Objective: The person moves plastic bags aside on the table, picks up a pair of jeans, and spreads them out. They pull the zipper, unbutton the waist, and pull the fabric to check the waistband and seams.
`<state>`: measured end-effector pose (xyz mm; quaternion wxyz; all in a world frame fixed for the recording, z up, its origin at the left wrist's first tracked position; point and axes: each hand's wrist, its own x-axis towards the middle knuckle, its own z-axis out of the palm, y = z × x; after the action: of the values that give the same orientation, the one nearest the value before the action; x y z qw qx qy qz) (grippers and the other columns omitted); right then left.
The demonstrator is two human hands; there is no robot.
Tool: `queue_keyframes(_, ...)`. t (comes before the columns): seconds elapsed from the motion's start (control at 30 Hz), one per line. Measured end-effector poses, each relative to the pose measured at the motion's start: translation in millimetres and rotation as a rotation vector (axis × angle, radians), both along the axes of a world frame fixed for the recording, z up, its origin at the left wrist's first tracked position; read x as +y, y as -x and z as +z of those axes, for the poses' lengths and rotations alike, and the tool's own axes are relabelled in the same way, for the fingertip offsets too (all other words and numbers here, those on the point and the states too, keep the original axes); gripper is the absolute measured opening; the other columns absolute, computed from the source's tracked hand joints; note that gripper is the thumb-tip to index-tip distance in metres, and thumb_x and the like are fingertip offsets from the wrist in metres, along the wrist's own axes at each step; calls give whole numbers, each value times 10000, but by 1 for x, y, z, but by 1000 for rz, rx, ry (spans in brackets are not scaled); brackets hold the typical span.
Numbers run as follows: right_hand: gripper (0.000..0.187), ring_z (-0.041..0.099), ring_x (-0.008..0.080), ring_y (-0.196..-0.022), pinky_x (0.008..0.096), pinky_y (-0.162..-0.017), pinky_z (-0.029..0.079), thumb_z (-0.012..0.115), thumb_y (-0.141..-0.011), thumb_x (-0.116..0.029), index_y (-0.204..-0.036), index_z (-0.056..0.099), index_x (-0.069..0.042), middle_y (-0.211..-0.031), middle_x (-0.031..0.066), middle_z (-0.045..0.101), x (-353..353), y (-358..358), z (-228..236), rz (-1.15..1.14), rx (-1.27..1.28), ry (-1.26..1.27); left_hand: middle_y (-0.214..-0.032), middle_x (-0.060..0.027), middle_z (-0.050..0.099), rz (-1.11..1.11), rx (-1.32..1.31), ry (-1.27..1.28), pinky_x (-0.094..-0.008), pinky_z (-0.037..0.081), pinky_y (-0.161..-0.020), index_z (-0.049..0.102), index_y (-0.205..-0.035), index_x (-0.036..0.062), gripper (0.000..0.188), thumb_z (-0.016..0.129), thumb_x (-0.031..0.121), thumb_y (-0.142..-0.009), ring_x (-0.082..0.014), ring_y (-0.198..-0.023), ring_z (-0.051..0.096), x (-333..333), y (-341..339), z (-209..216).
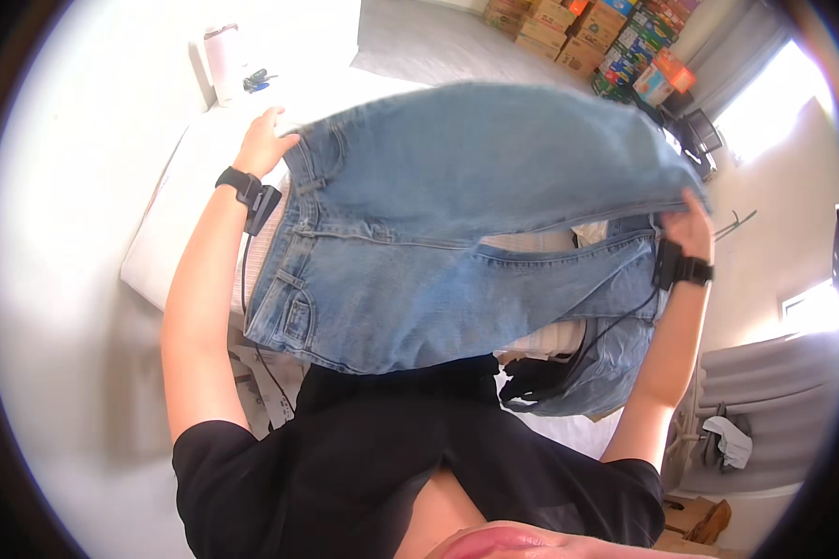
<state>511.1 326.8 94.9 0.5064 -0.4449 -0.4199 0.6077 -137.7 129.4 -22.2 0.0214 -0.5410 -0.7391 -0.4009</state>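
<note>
A pair of blue jeans (419,177) is spread sideways in front of me, waistband to the left and legs to the right. My left hand (265,147) is closed on the far corner of the waistband, near a pocket. On the other side, my right hand (690,230) grips the far leg close to its lower end. The nearer leg lies bent below it, apart from the upper leg by a gap. More crumpled blue denim (615,373) hangs at the lower right; whether it belongs to the same jeans I cannot tell.
Beneath the jeans is a pale padded surface (172,224). A pinkish bottle-like container (222,61) and a small dark-blue object (257,81) stand beyond it. Stacked cartons (569,33) fill the back right. A grey curtain (764,401) hangs at the right.
</note>
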Motion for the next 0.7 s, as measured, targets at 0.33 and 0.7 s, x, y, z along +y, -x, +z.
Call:
queue_keyframes(0.33,302,482,212,-1022,306,-877,365,474,-804,-55,-1096,467,22,-1144,132,488,-196,192,-53,354,8,-210,-1092,-189,506,-230,-739,287,-301,387,-867,437,-1134,-59,423,570,106,-767,-219,-1008,488,-83,-63,-29)
queue_keyframes(0.7,279,510,198,-969,278,-835,412,524,-798,-106,-1021,525,63,-1036,128,539,-185,367,-149,1090,132,306,-1225,-145,405,-229,-981,335,-285,340,-903,335,-1240,-49,487,504,168,-838,-174,-1087,416,-116,-101,7)
